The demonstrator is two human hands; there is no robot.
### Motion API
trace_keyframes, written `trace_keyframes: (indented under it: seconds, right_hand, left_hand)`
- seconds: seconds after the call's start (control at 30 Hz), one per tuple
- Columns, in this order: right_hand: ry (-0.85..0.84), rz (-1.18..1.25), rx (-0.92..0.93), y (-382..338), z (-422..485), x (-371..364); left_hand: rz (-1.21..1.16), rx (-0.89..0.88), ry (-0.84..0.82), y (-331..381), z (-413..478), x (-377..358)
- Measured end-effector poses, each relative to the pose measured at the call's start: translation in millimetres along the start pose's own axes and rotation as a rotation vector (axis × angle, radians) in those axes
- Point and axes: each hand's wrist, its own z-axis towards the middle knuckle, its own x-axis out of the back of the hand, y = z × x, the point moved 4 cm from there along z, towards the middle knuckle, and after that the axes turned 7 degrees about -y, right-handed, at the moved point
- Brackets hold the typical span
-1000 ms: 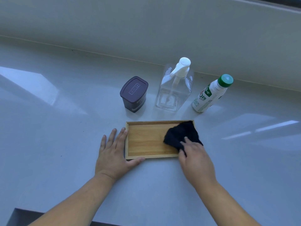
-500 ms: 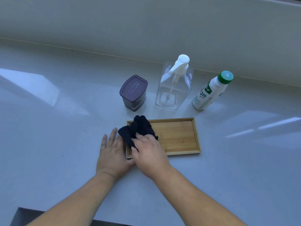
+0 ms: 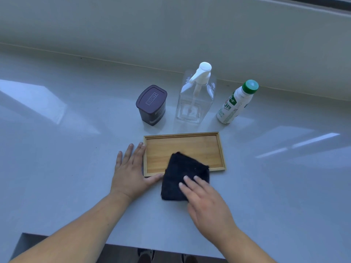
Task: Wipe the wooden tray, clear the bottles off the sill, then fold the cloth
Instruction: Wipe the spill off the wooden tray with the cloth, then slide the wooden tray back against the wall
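pale sill [image 3: 57,168], dark cloth [image 3: 182,173] half off tray [image 3: 218,149] under flat, open right-hand [image 3: 207,204] grip

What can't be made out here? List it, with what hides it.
Head view only:
- Wooden tray: its near rim, under the dark cloth.
- Cloth's near-right corner, under the right hand.
- Green-capped bottle: label print too small.
- Clear spray bottle: liquid level unclear.

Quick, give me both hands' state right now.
Left hand: open, flat on the sill, thumb against the wooden tray.
Right hand: open, fingers pressing on the dark cloth, not gripping it.
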Motion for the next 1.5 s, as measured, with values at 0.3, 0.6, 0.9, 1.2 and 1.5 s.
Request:
trace_keyframes:
  seconds: [0.3,0.6,0.9,1.2,1.5]
  right_hand:
    - [-0.145,-0.047,0.214,-28.5,-46.6,-48.7]
    - [0.219,0.664,-0.624,91.3,15.8,28.2]
    - [0.131,1.200,-0.944,128.9,49.3,32.3]
    - [0.272,1.227,-1.017,139.7,6.1,29.6]
    - [0.416,1.165,-1.021,198.9,-44.1,37.2]
  left_hand:
    - [-0.034,-0.004,-0.081,-3.2,1.6,18.2]
    - [-0.376,0.350,-0.045,11.5,-0.8,37.8]
    - [-0.858,0.533,-0.178,25.8,5.9,38.0]
    - [-0.886,0.353,-0.342,52.3,13.2,44.9]
    - [-0.870,0.246,-0.429,126.2,30.7,27.6]
